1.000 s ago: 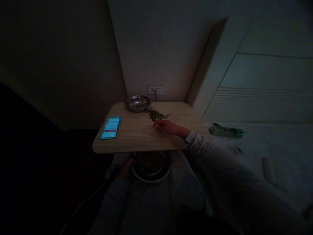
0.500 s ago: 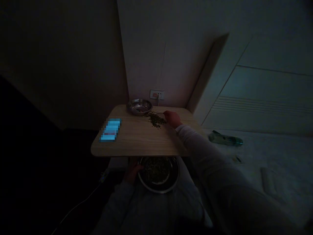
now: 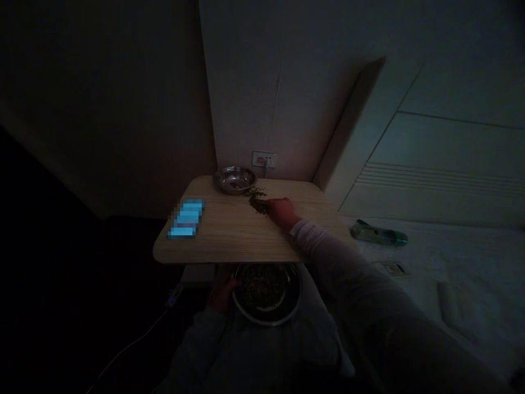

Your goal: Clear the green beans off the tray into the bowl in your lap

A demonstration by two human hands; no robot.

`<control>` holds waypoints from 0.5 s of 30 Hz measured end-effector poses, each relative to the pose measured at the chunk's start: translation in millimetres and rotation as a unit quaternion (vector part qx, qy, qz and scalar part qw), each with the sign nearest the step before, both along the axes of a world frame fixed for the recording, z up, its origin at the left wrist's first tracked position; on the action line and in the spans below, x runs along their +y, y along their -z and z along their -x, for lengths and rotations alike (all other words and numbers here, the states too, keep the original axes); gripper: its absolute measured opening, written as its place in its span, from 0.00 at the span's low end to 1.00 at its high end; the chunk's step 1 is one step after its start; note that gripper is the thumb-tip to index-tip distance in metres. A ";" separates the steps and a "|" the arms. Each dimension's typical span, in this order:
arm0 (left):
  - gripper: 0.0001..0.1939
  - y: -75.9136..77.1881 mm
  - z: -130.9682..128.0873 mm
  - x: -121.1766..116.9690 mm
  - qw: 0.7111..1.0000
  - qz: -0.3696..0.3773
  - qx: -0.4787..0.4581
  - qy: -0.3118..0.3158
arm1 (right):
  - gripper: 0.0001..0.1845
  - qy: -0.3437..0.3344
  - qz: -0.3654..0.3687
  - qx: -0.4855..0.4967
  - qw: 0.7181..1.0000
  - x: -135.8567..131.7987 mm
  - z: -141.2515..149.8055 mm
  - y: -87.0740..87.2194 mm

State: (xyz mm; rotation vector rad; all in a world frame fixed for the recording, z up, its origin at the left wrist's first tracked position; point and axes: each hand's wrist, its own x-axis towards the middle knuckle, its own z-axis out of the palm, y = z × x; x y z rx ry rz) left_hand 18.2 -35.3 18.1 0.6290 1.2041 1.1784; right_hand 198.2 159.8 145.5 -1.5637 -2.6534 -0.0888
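The room is dark. My right hand [image 3: 280, 210] rests on the small wooden table [image 3: 229, 235], its fingers curled against a heap of small dark green beans [image 3: 257, 198]. Below the table's near edge my left hand [image 3: 222, 293] grips the rim of a large metal bowl [image 3: 266, 294] that holds more of the beans on my lap. A smaller steel bowl [image 3: 234, 179] stands at the table's far edge, just behind the heap.
A lit phone [image 3: 186, 218] lies on the table's left side. A wall socket [image 3: 264, 160] sits behind the table. To the right is a bed with a green object [image 3: 379, 234]. A white cable [image 3: 135, 342] trails at lower left.
My right hand went from the table's middle to the far right of the heap, then swept left and nearer, pushing beans together. The large bowl shifted slightly right.
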 end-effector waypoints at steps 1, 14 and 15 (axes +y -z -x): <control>0.12 1.6 0.7 0.8 1.000 -0.007 0.004 0.002 | 0.18 -0.004 0.001 -0.004 1.000 -2.1 -0.8 0.7; 0.09 -1.1 -1.2 4.3 0.998 0.008 0.040 -0.055 | 0.19 -0.077 0.013 -0.001 0.997 -44.3 -10.4 3.7; 0.11 -1.1 -1.3 4.7 0.998 0.003 0.038 -0.054 | 0.19 -0.081 0.016 0.001 0.997 -48.3 -11.3 3.8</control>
